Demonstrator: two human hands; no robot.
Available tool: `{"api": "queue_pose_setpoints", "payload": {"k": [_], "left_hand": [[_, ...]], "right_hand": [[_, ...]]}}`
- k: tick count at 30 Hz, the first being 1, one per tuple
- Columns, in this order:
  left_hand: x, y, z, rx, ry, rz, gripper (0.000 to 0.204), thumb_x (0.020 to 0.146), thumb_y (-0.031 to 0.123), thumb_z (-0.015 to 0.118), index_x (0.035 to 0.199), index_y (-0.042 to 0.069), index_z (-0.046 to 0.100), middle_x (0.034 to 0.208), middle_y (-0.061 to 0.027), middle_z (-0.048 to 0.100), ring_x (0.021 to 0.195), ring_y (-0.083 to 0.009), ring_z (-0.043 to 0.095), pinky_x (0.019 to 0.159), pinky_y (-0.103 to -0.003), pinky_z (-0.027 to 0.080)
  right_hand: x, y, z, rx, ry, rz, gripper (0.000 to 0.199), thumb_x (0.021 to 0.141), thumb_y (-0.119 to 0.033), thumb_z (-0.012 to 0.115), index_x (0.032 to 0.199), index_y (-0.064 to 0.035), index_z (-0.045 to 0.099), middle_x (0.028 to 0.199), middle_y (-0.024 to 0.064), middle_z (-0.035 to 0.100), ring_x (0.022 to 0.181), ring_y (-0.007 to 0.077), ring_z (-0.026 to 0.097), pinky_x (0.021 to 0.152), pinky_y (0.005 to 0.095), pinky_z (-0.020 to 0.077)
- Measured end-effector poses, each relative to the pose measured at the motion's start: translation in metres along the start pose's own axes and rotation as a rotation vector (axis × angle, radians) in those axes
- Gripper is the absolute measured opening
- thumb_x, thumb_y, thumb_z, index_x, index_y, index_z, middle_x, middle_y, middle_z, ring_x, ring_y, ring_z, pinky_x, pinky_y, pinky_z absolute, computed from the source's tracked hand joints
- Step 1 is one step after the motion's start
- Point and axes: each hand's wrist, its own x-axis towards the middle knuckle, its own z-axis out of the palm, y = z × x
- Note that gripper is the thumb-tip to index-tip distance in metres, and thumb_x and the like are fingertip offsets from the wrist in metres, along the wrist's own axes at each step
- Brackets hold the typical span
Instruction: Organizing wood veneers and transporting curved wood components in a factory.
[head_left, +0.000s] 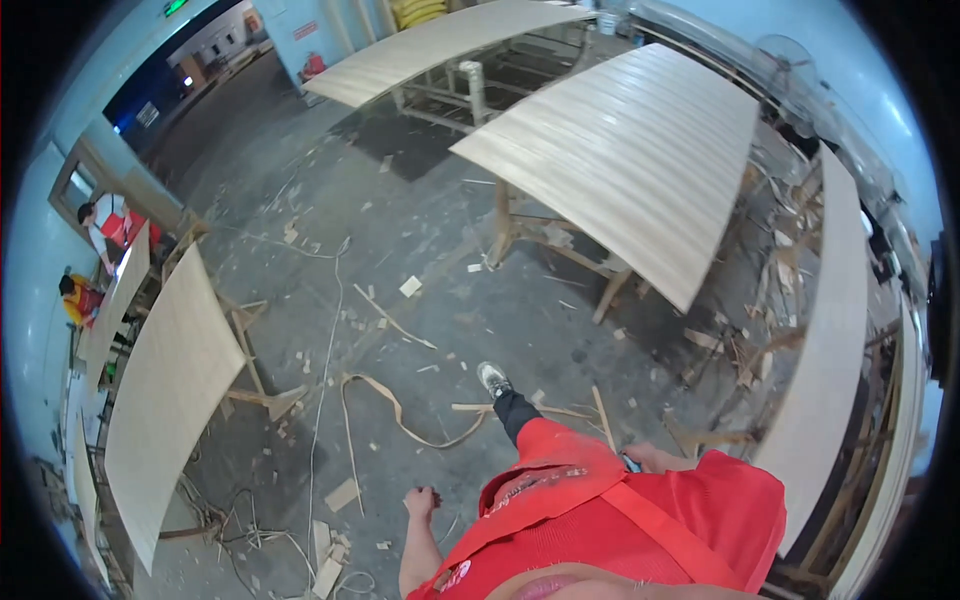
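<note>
My left hand (422, 500) hangs over the floor beside my red apron (545, 490), its fingers curled in and nothing visible in them. At my right side, partly behind the apron, my right hand (648, 457) is closed around a small blue and dark object (630, 463) whose kind I cannot make out. Neither hand touches a panel. Ahead to the right, a large pale wood-grain panel (620, 150) lies on wooden trestles (505, 222). My shoe (493, 378) is forward on the grey floor, close to thin wooden strips (600, 415).
More panels lie at the left (170, 390), the right (825, 340) and the back (430, 55). A curled strip (395, 410), a long cord (322, 390) and scattered offcuts (410, 286) litter the floor. Two people (112, 225) work at the far left. A fan (783, 60) stands back right.
</note>
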Motion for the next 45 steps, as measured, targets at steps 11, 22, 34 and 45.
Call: {"api": "queue_pose_setpoints", "payload": {"k": [11, 22, 34, 45], "left_hand": [[0.137, 0.282, 0.016, 0.26, -0.028, 0.052, 0.029, 0.09, 0.018, 0.054, 0.084, -0.008, 0.066, 0.078, -0.0174, 0.069, 0.062, -0.0241, 0.07, 0.054, -0.037, 0.056], [0.377, 0.36, -0.039, 0.51, -0.199, 0.55, 0.047, 0.088, 0.038, 0.051, 0.086, -0.006, 0.07, 0.082, -0.0258, 0.07, 0.078, -0.0364, 0.071, 0.072, -0.043, 0.057], [0.67, 0.787, -0.146, 0.218, 0.2, -0.019, 0.038, 0.085, 0.035, 0.052, 0.073, 0.005, 0.073, 0.074, -0.0199, 0.069, 0.081, -0.0362, 0.07, 0.077, -0.045, 0.054], [0.865, 1.017, -0.173, 0.162, 0.067, -0.198, 0.037, 0.088, 0.033, 0.052, 0.079, 0.002, 0.072, 0.07, -0.0168, 0.069, 0.068, -0.0306, 0.07, 0.068, -0.041, 0.056]], "right_hand": [[-0.006, -0.542, 0.149, -0.378, -0.112, -0.405, 0.023, 0.082, -0.019, 0.059, 0.069, -0.0024, 0.068, 0.064, 0.0095, 0.065, 0.056, 0.0219, 0.064, 0.048, 0.0392, 0.0485], [0.01, -0.942, 0.328, -1.062, 0.005, -0.882, 0.03, 0.079, -0.026, 0.06, 0.084, -0.0007, 0.075, 0.073, 0.0128, 0.07, 0.071, 0.0258, 0.068, 0.067, 0.0385, 0.0531], [0.011, -1.184, 0.431, -1.057, -0.03, -0.44, 0.061, 0.079, -0.043, 0.067, 0.121, 0.0018, 0.065, 0.113, 0.0184, 0.07, 0.103, 0.0229, 0.067, 0.081, 0.0381, 0.0531], [0.266, -1.623, 0.595, -1.184, -0.151, -0.834, 0.044, 0.087, -0.036, 0.057, 0.11, 0.0002, 0.069, 0.109, 0.0185, 0.071, 0.099, 0.0233, 0.068, 0.082, 0.0389, 0.0517]]}}
